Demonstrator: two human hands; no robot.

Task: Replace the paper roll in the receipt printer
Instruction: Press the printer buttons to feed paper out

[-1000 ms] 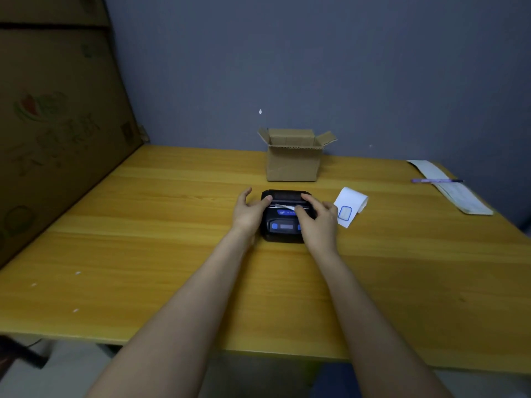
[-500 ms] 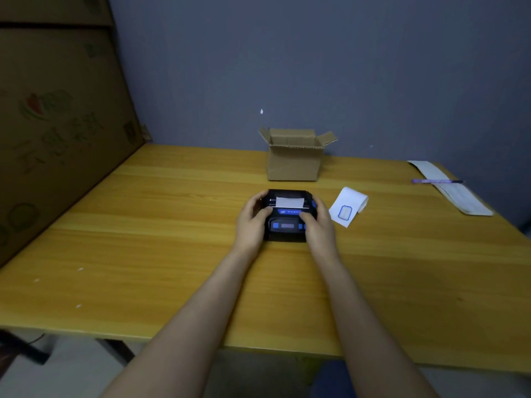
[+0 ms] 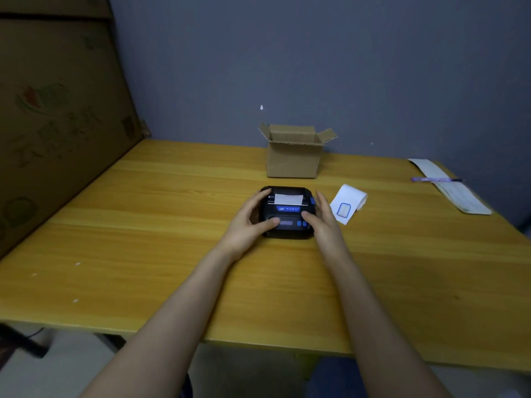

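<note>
The black receipt printer (image 3: 287, 222) sits mid-table with its lid down, and a short white paper strip (image 3: 288, 199) sticks out of its top slot. My left hand (image 3: 247, 225) cups the printer's left side, fingers on the top corner and thumb on the front panel. My right hand (image 3: 323, 222) is at the right side: its thumb rests on the front by the blue buttons, and its straight fingers stand slightly off the casing. A loose white paper roll (image 3: 350, 202) with a blue-outlined mark lies just right of my right hand.
A small open cardboard box (image 3: 293, 159) stands behind the printer near the wall. A purple pen (image 3: 436, 180) lies across a long printed paper strip (image 3: 457, 196) at the far right. A big cardboard sheet (image 3: 57, 116) leans along the yellow wooden table's (image 3: 161, 254) left edge.
My hands came off the lid and paper at the top and slid down to the printer's sides and front. The lid is now down with paper sticking out. My right fingers have eased outward.
</note>
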